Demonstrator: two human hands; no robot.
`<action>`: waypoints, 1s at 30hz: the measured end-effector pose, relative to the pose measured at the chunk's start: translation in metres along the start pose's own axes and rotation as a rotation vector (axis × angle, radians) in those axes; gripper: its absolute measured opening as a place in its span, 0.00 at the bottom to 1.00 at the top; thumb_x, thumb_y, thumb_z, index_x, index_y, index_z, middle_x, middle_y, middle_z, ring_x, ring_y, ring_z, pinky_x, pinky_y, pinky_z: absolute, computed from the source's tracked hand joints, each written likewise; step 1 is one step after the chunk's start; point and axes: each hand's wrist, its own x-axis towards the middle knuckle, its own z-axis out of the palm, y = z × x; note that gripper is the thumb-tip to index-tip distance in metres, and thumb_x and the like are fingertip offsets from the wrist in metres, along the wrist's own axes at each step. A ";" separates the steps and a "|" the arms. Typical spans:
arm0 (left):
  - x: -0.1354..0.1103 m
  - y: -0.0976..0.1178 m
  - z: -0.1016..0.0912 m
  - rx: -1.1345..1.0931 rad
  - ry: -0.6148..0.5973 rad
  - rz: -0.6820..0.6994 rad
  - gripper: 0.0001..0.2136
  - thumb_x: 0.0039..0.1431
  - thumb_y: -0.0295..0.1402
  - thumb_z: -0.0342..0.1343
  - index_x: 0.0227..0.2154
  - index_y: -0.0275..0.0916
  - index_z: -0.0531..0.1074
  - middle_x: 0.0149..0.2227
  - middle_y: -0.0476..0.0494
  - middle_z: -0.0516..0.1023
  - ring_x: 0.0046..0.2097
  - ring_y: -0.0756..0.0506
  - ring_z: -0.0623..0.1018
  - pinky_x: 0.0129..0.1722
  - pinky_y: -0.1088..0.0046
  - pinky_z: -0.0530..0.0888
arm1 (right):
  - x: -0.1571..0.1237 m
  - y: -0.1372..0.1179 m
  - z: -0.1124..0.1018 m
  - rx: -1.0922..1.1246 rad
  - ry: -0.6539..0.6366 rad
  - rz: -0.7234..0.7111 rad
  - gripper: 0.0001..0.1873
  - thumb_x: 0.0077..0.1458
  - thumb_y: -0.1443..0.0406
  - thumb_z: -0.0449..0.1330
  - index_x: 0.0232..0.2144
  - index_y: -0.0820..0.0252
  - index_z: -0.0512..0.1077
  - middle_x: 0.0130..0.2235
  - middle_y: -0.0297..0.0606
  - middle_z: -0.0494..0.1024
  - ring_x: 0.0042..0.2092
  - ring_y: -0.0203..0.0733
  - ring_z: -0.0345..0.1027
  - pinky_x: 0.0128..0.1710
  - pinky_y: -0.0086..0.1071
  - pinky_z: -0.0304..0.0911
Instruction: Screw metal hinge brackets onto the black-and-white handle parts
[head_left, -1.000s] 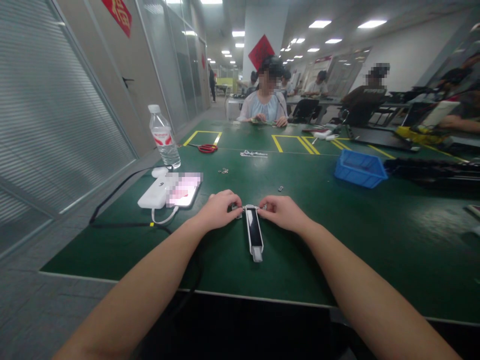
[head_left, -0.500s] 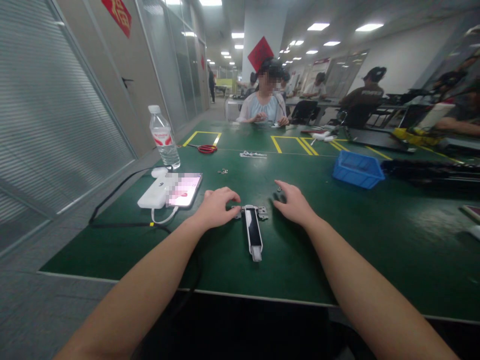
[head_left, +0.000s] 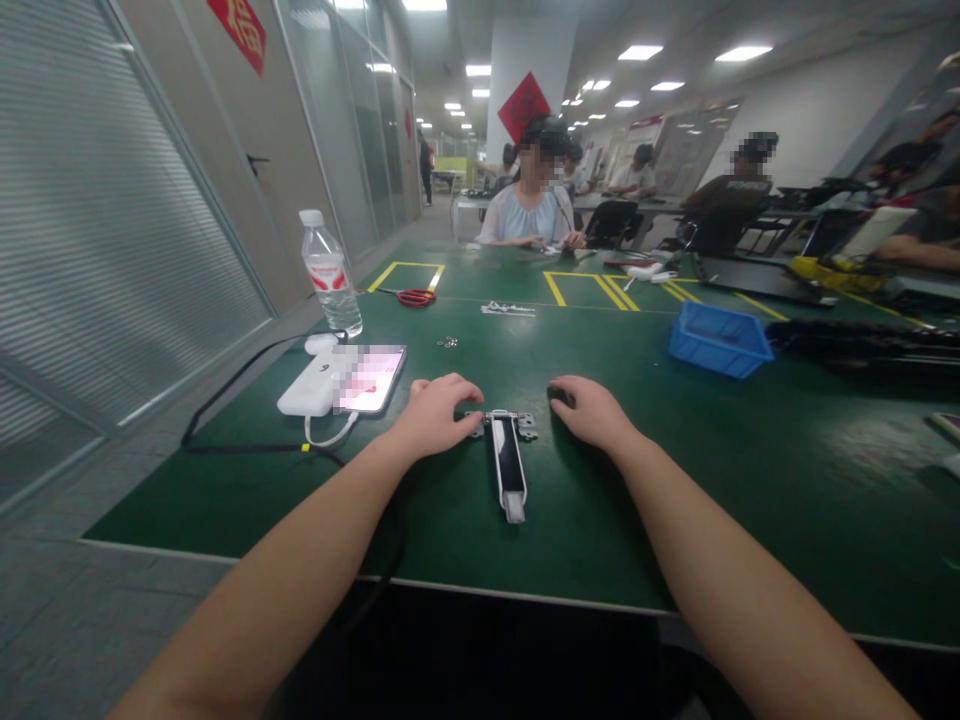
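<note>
Touching the metal piece (head_left: 508, 447), the left hand (head_left: 441, 412) is half closed, like the right hand (head_left: 589, 410). I can't tell their hold.

The slim device (head_left: 510, 462) has a glossy black face and smooth, plastic-looking white frame; the bracket (head_left: 528, 425) looks like metal. The tabletop (head_left: 592, 540) is smooth with a soft sheen, the bottle (head_left: 328, 275) clear plastic, the bin (head_left: 724, 345) blue plastic.

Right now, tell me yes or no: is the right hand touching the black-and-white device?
No, green table shows between the right hand and the black-and-white device.
</note>
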 end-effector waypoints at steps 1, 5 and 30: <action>0.000 0.000 0.000 0.001 0.001 0.002 0.10 0.57 0.37 0.53 0.40 0.42 0.72 0.44 0.46 0.74 0.46 0.42 0.73 0.49 0.58 0.60 | -0.001 -0.002 -0.003 -0.005 0.000 -0.008 0.17 0.55 0.66 0.55 0.45 0.60 0.75 0.51 0.44 0.75 0.54 0.47 0.66 0.55 0.42 0.60; 0.000 -0.001 0.002 -0.004 -0.004 0.006 0.11 0.56 0.37 0.53 0.41 0.42 0.72 0.44 0.46 0.74 0.45 0.42 0.73 0.50 0.57 0.60 | -0.004 -0.010 -0.013 -0.057 0.015 0.030 0.13 0.53 0.67 0.56 0.38 0.57 0.78 0.45 0.41 0.79 0.48 0.48 0.70 0.50 0.41 0.62; -0.001 0.003 0.000 -0.049 0.056 0.135 0.10 0.56 0.38 0.54 0.40 0.42 0.72 0.43 0.47 0.75 0.45 0.44 0.74 0.49 0.61 0.58 | -0.014 -0.049 -0.016 0.373 0.097 -0.087 0.09 0.55 0.64 0.57 0.32 0.60 0.77 0.33 0.39 0.77 0.33 0.38 0.68 0.36 0.32 0.63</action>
